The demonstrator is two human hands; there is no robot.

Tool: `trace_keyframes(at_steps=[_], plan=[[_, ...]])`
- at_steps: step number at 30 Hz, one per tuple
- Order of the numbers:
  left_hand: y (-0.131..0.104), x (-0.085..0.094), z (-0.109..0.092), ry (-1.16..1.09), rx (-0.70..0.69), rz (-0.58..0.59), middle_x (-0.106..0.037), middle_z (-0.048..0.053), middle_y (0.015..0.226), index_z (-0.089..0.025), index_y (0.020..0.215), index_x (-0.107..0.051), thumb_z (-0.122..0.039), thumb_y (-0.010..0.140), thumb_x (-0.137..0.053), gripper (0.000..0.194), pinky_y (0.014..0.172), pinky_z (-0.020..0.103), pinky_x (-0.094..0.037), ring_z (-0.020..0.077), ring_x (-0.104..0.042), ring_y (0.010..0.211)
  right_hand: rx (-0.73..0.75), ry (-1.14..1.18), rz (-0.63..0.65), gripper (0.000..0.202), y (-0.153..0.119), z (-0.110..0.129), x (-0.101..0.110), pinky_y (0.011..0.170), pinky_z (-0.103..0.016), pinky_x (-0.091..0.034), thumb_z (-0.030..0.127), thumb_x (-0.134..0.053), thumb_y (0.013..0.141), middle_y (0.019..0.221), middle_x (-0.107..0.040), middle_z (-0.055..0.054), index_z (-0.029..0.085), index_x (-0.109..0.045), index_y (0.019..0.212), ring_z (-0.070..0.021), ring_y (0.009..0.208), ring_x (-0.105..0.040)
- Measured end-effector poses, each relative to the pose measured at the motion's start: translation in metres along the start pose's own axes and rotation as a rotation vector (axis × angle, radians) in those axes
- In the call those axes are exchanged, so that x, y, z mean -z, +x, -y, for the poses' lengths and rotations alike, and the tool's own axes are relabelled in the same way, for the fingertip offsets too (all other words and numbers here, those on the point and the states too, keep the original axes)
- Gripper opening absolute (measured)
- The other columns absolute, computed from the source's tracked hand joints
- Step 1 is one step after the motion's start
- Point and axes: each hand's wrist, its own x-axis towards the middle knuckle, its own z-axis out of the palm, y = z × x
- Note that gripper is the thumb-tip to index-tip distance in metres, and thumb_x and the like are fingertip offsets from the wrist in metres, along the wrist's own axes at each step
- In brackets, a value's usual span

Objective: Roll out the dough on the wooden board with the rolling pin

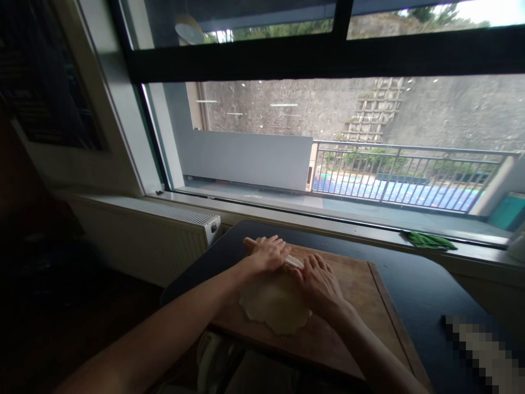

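A sheet of rolled-out dough [275,303] with an uneven edge lies on a wooden board [353,295]. Across its far part runs a pale rolling pin [294,262], partly covered by my hands. My left hand [268,254] is closed over the pin near its left end, which sticks out beyond the wrist side. My right hand [320,282] bears down on the pin's other side, fingers pointing forward over it. Between the two hands a short stretch of the pin shows. The pin's right end is hidden under my right hand.
The board lies on a dark table [426,284] with rounded corners, below a wide window. A green cloth [429,241] rests on the sill at right. A white radiator [164,230] stands to the left. A blurred-out patch [479,350] covers something at the table's right.
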Motion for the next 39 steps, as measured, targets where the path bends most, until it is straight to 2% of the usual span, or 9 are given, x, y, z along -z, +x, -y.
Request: trace_keyframes(at_steps=[4, 7, 10, 17, 20, 24, 32, 35, 39], plan=[[-0.064, 0.008, 0.012, 0.047, -0.133, -0.062, -0.041, 0.010, 0.138, -0.015, 0.131, -0.042, -0.040, 0.094, -0.022, 0.050, 0.107, 0.043, -0.020, 0.0218, -0.029, 0.131, 0.115, 0.073, -0.005, 0.062, -0.044, 0.032, -0.002, 0.103, -0.039, -0.023, 0.047, -0.029, 0.089, 0.142, -0.032, -0.016, 0.008, -0.033, 0.137, -0.0283, 0.130, -0.026], [-0.083, 0.009, 0.015, 0.061, -0.123, -0.056, -0.036, 0.010, 0.142, -0.014, 0.135, -0.037, -0.042, 0.093, -0.021, 0.052, 0.108, 0.042, -0.019, 0.0208, -0.026, 0.133, 0.164, 0.106, 0.044, 0.064, -0.053, 0.041, -0.001, 0.105, -0.041, -0.019, 0.048, -0.029, 0.089, 0.144, -0.029, -0.017, 0.006, -0.031, 0.138, -0.0295, 0.133, -0.022], [-0.064, 0.004, 0.009, 0.045, -0.056, -0.044, -0.033, 0.010, 0.143, -0.013, 0.136, -0.035, -0.044, 0.093, -0.019, 0.056, 0.109, 0.043, -0.016, 0.0214, -0.022, 0.134, 0.104, 0.098, 0.038, 0.059, -0.034, 0.032, -0.001, 0.104, -0.038, -0.021, 0.045, -0.029, 0.090, 0.142, -0.033, -0.014, 0.010, -0.033, 0.137, -0.0262, 0.132, -0.023], [0.037, -0.002, -0.014, -0.064, 0.143, 0.078, -0.032, 0.014, 0.143, -0.014, 0.133, -0.040, -0.047, 0.091, -0.023, 0.056, 0.105, 0.052, -0.015, 0.0283, -0.022, 0.133, -0.043, 0.036, 0.081, 0.046, 0.037, -0.013, 0.000, 0.097, -0.040, -0.029, 0.043, -0.027, 0.092, 0.124, -0.052, -0.014, 0.017, -0.053, 0.118, -0.0247, 0.123, -0.037], [0.053, -0.002, -0.017, -0.070, 0.153, 0.079, -0.034, 0.014, 0.142, -0.016, 0.130, -0.044, -0.048, 0.090, -0.026, 0.054, 0.104, 0.054, -0.016, 0.0296, -0.025, 0.132, -0.061, 0.020, 0.096, 0.043, 0.044, -0.020, 0.001, 0.097, -0.039, -0.029, 0.041, -0.028, 0.091, 0.120, -0.055, -0.013, 0.018, -0.055, 0.115, -0.0238, 0.122, -0.040], [0.028, -0.003, -0.011, -0.017, 0.067, 0.060, -0.042, 0.009, 0.138, -0.023, 0.125, -0.048, -0.044, 0.091, -0.026, 0.046, 0.103, 0.054, -0.018, 0.0268, -0.029, 0.130, -0.043, 0.030, 0.064, 0.053, 0.023, -0.004, -0.002, 0.099, -0.039, -0.028, 0.043, -0.020, 0.092, 0.130, -0.047, -0.015, 0.013, -0.051, 0.121, -0.0257, 0.128, -0.031], [-0.083, 0.005, 0.015, 0.038, -0.098, -0.054, -0.030, 0.007, 0.145, -0.018, 0.139, -0.030, -0.042, 0.093, -0.021, 0.052, 0.109, 0.044, -0.014, 0.0200, -0.021, 0.134, 0.216, 0.117, 0.025, 0.061, -0.048, 0.041, -0.008, 0.107, -0.039, -0.016, 0.042, -0.032, 0.089, 0.147, -0.023, -0.012, 0.013, -0.024, 0.142, -0.0251, 0.134, -0.020], [-0.076, 0.001, 0.016, 0.022, -0.077, -0.055, -0.028, 0.008, 0.145, -0.017, 0.140, -0.027, -0.044, 0.093, -0.020, 0.054, 0.109, 0.045, -0.012, 0.0202, -0.019, 0.135, 0.209, 0.108, 0.040, 0.058, -0.038, 0.036, -0.004, 0.108, -0.039, -0.016, 0.041, -0.031, 0.089, 0.146, -0.027, -0.009, 0.015, -0.026, 0.141, -0.0230, 0.134, -0.020], [-0.018, -0.004, 0.004, -0.023, 0.021, -0.035, -0.031, 0.012, 0.144, -0.014, 0.136, -0.036, -0.045, 0.092, -0.025, 0.054, 0.107, 0.048, -0.014, 0.0248, -0.020, 0.135, 0.059, 0.062, 0.046, 0.052, 0.003, 0.011, -0.002, 0.104, -0.044, -0.018, 0.042, -0.024, 0.092, 0.140, -0.037, -0.011, 0.016, -0.038, 0.134, -0.0240, 0.132, -0.023]])
